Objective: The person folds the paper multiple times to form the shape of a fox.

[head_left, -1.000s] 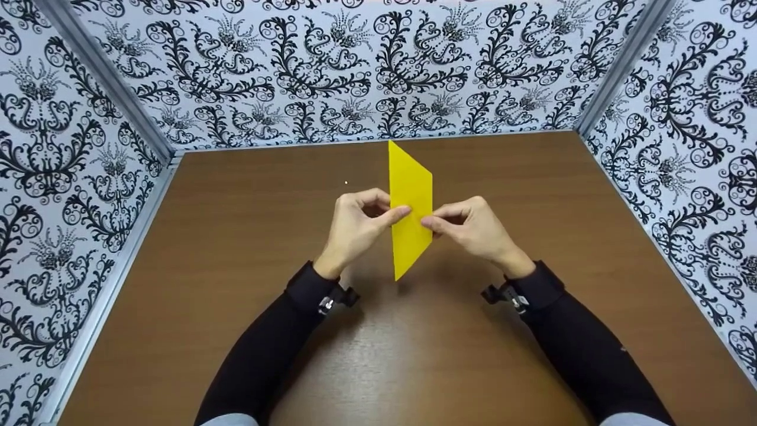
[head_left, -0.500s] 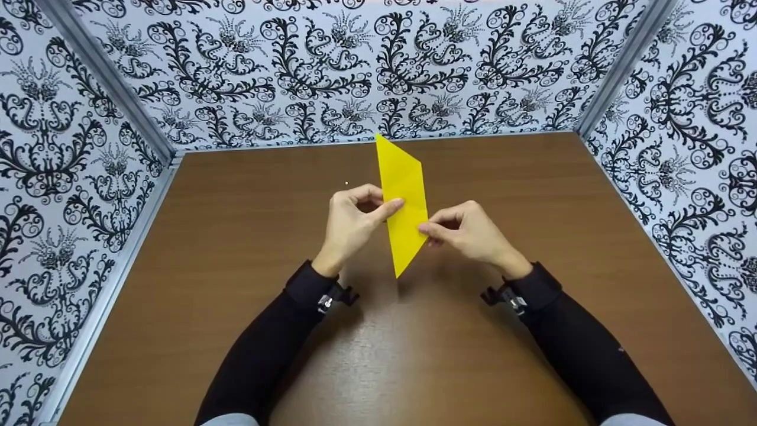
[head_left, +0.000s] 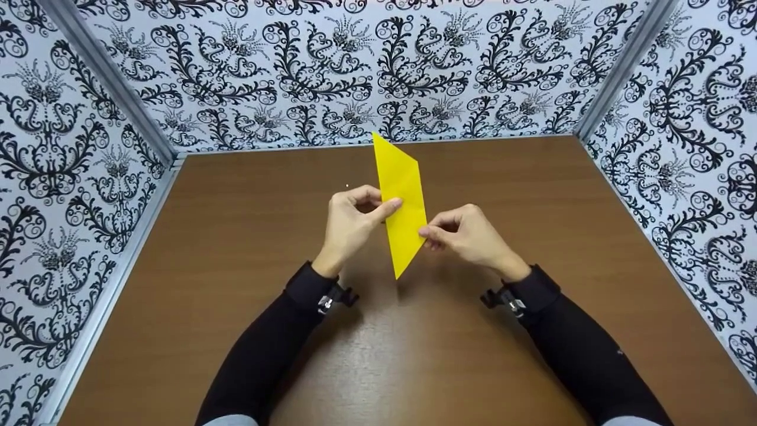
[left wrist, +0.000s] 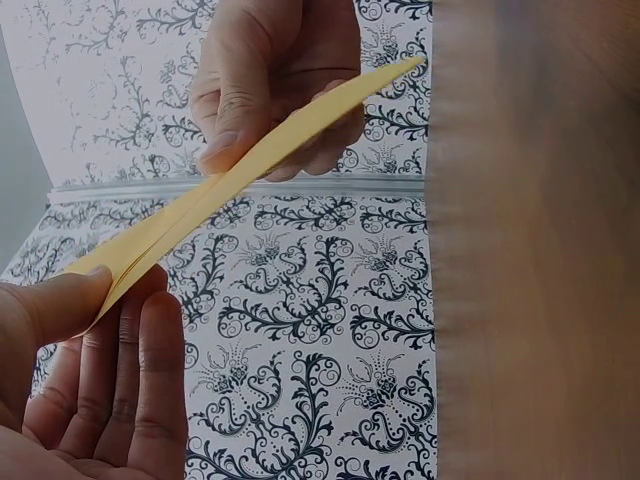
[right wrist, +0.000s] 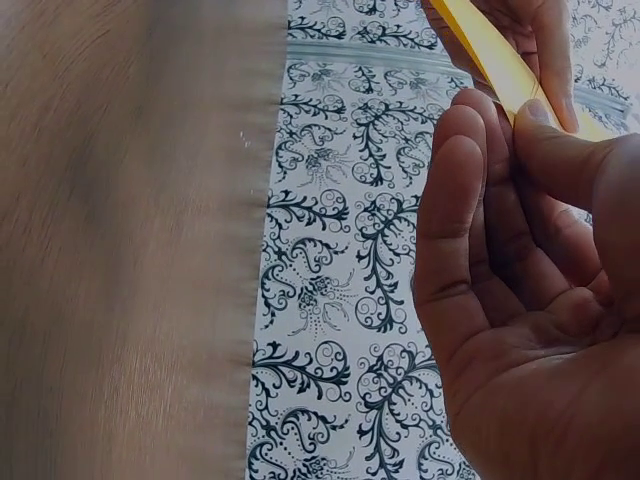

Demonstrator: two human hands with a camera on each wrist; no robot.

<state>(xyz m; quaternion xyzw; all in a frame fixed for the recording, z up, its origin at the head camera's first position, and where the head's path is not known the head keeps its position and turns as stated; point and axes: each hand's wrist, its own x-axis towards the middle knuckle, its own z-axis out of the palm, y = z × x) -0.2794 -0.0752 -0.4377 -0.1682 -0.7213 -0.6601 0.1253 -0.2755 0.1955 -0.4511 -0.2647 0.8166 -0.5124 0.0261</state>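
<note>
A folded sheet of yellow paper (head_left: 403,183), a long shape with slanted ends, stands upright between my hands above the table. My left hand (head_left: 350,228) pinches its left long edge, thumb on the near face and fingers behind. Lower on the opposite edge, my right hand (head_left: 473,235) pinches the paper near the bottom right corner. Seen from the left wrist, the paper (left wrist: 240,175) is nearly edge-on and its layers part slightly along one side. In the right wrist view the right thumb (right wrist: 555,145) presses on the yellow edge, with the left hand (right wrist: 545,40) beyond.
Under the hands is a brown wooden table (head_left: 248,248). White walls with black scrollwork (head_left: 331,65) enclose it at the back and both sides, joined by grey metal corner posts (head_left: 112,83). A tiny pale speck (head_left: 347,185) shows left of the paper.
The paper has tilted, its top shifting left and slightly up. My right hand's pinch has slid lower along the right edge towards the bottom corner; the left hand has moved slightly left with the paper.
</note>
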